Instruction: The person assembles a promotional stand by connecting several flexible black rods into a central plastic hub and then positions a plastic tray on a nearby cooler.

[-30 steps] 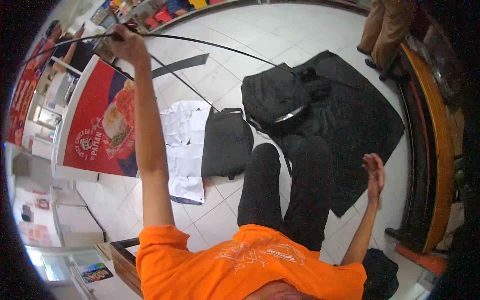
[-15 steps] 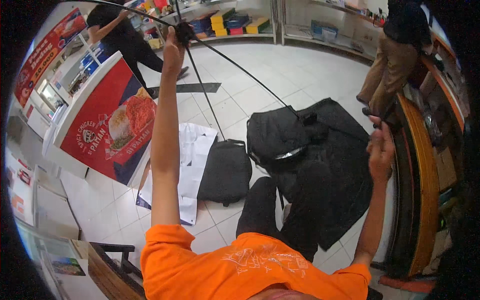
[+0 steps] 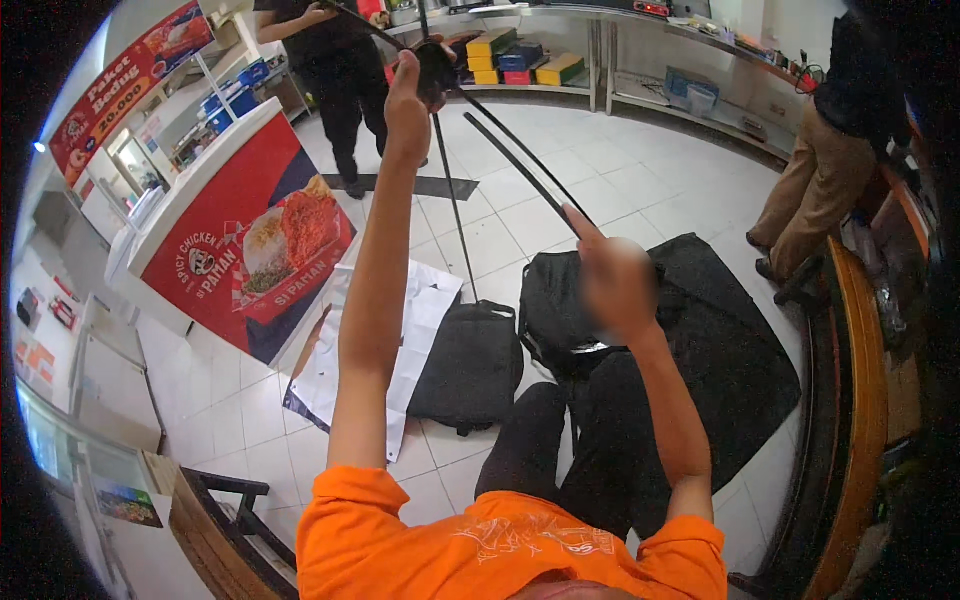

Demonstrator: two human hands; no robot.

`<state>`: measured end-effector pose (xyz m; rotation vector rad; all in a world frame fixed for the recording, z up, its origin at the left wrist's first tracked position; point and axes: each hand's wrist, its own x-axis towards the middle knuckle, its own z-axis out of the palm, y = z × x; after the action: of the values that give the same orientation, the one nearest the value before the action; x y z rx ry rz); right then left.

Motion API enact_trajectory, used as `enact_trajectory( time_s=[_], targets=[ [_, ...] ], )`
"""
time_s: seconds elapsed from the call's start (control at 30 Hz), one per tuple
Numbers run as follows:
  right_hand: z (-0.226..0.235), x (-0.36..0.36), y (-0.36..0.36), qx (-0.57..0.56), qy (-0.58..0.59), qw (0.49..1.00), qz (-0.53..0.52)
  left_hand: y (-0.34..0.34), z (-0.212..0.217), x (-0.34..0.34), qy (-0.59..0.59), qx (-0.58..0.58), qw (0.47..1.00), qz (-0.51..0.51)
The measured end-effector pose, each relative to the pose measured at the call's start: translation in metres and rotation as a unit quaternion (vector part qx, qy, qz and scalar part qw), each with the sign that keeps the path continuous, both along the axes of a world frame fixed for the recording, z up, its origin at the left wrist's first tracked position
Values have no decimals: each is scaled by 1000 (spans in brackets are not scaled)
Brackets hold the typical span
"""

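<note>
The black rods (image 3: 519,171) look smooth, the floor tiles (image 3: 640,182) glossy.

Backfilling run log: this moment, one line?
left hand: grips black hub | right hand: at dark rod | floor: black bag

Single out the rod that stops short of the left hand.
The thicker rod, running to the right hand; the others meet at the black hub in the left hand.
</note>
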<state>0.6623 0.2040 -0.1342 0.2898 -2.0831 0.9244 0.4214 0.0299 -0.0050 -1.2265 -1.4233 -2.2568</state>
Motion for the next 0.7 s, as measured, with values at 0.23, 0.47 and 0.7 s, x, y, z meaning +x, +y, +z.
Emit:
enact_trajectory(
  time_s=[0.23, 0.47, 0.7],
  targets=[
    [11, -11, -14, -5, -3, 1000, -3, 12, 11, 22, 48, -17, 997, 50],
    [17, -9, -16, -64, 17, 997, 36, 14, 22, 30, 38, 21, 999, 8],
    [14, -10, -10, -26, 99, 994, -36, 25, 43, 59, 18, 67, 998, 7]
  ],
)
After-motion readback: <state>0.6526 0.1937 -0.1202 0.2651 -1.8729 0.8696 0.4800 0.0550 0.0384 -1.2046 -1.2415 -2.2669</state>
